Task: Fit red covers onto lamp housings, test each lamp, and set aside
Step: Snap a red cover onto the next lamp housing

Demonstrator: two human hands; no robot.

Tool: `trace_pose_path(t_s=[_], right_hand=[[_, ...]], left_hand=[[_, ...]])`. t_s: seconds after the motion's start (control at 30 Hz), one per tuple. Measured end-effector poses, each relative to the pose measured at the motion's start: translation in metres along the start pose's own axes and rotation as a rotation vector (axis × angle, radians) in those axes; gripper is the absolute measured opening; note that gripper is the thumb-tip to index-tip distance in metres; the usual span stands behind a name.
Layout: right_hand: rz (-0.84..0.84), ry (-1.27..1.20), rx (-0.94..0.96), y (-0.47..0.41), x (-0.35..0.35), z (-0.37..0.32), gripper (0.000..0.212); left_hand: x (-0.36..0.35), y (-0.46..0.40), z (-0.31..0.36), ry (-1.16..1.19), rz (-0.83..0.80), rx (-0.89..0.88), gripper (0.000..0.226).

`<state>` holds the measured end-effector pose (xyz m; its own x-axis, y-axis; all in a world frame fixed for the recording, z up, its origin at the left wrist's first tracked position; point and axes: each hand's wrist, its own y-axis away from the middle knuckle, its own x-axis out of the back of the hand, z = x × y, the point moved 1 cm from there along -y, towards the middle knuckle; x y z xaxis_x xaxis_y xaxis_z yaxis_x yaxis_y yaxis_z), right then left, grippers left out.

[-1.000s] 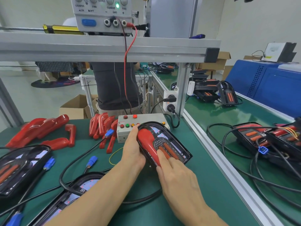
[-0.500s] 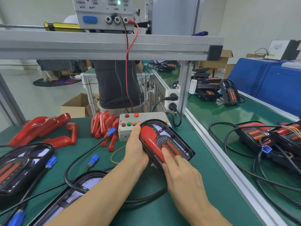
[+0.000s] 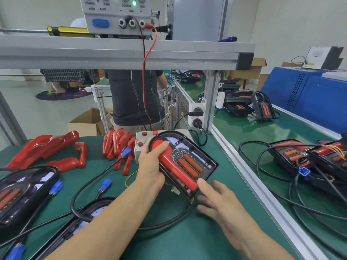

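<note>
Spare red covers (image 3: 47, 147) lie loose at the table's (image 3: 187, 241) left rear, more stacked beside the test box (image 3: 139, 141). Left hand (image 3: 152, 166) grips the lamp housing (image 3: 185, 164) by its near-left edge, thumb on the fitted red cover (image 3: 174, 166), housing tilted up off the mat. Right hand (image 3: 219, 201) hovers just below its lower corner, fingers spread, holding nothing. To seat well: press along the cover's whole length, check edges flush, then plug in the blue connector (image 3: 106, 184).

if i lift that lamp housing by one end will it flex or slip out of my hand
Probably stays stiff: the lamp housing looks like moulded hard plastic. Its glossy red cover may be slippery, so the left hand wraps its edge. The trailing black cable could drag.
</note>
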<state>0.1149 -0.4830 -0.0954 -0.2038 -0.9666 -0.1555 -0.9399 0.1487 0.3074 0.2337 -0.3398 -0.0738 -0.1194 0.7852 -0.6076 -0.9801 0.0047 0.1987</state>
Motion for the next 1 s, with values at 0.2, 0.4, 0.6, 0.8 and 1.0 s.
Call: trace_pose_path(t_s=[0.2, 0.4, 0.6, 0.8, 1.0], right_hand=[[-0.218, -0.290, -0.090, -0.006, -0.009, -0.001, 0.066], [-0.188, -0.270, -0.011, -0.006, -0.009, 0.001, 0.065], [-0.207, -0.222, 0.022, -0.004, -0.005, 0.004, 0.062], [-0.165, -0.155, 0.051, -0.003, -0.002, 0.009, 0.054], [-0.123, -0.133, 0.077, 0.000, -0.006, 0.013, 0.038]], left_hand=[[-0.012, 0.017, -0.002, -0.019, -0.108, -0.069, 0.044], [-0.017, 0.025, 0.001, -0.114, -0.163, -0.101, 0.045], [-0.014, 0.024, 0.005, -0.228, -0.172, -0.014, 0.030], [-0.004, 0.017, 0.007, -0.355, -0.159, 0.094, 0.026], [0.000, 0.009, 0.005, -0.353, -0.093, 0.074, 0.017]])
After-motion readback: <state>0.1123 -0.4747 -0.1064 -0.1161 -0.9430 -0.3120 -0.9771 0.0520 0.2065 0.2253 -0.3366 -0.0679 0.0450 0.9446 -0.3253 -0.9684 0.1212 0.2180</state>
